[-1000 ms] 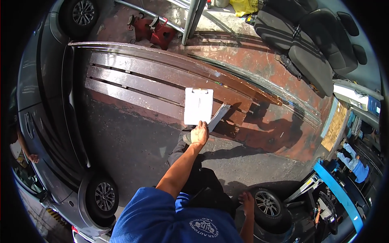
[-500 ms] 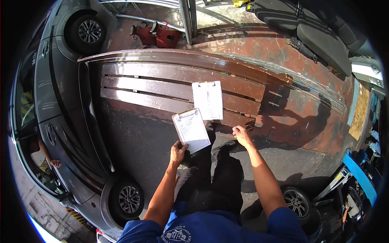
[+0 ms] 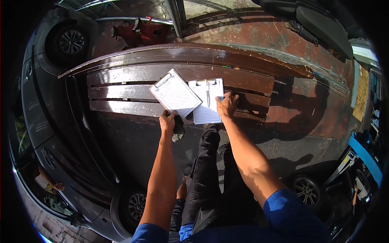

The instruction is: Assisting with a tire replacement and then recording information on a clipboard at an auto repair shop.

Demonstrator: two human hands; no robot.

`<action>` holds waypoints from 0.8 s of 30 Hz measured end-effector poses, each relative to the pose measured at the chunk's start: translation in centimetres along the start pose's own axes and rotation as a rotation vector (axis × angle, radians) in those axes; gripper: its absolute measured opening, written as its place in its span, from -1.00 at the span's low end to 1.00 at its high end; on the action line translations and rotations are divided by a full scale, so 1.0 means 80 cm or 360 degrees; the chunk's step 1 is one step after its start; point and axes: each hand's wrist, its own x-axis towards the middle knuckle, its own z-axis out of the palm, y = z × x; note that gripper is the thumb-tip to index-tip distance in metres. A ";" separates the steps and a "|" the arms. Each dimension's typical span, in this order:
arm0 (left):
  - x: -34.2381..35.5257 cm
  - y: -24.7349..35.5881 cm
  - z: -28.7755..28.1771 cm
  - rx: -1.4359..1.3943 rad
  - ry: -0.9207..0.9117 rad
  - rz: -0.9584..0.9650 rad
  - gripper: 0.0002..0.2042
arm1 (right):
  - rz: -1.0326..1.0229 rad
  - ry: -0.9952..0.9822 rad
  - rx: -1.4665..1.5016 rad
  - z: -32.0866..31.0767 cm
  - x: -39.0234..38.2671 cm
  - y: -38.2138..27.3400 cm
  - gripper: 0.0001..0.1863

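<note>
My left hand (image 3: 168,120) is closed on the lower edge of a clipboard (image 3: 175,92) with white printed sheets, its thumb on the paper. That clipboard is tilted, its metal clip at the upper left, and its right corner overlaps a second clipboard (image 3: 209,84). The second one lies nearly straight on the slatted brown bench (image 3: 117,75). My right hand (image 3: 227,104) grips the second clipboard's right edge, thumb over the sheets and fingers partly hidden. A dark crumpled cloth or glove (image 3: 178,128) hangs beside my left hand; whether I hold it cannot be made out.
A grey car (image 3: 60,133) stands along the left, with another person's hand (image 3: 59,186) at its window. Behind the bench's raised backrest (image 3: 170,52) sits red equipment (image 3: 142,34). A loose wheel (image 3: 306,190) and a dark vehicle seat (image 3: 322,30) are on the right.
My left hand has moved forward and left with its clipboard, now over the bench. My right hand has reached forward and taken hold of the second clipboard's edge. My view has shifted.
</note>
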 end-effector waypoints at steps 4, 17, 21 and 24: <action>-0.012 0.030 0.017 0.0525 0.0190 -0.0003 -0.43 | -0.0052 -0.0154 0.0548 0.008 0.006 0.015 -0.56; -0.184 0.028 0.000 0.0268 -0.0609 0.0169 -0.57 | 0.0001 -0.0859 0.1078 -0.212 0.001 0.108 -0.71; -0.230 0.068 -0.011 0.0253 -0.0593 0.0089 -0.38 | -0.0221 -0.1187 0.0912 -0.264 -0.008 0.077 -0.78; -0.263 0.085 -0.020 -0.0128 -0.0303 0.0382 -0.29 | -0.0304 -0.1565 0.0823 -0.288 -0.043 0.005 -0.77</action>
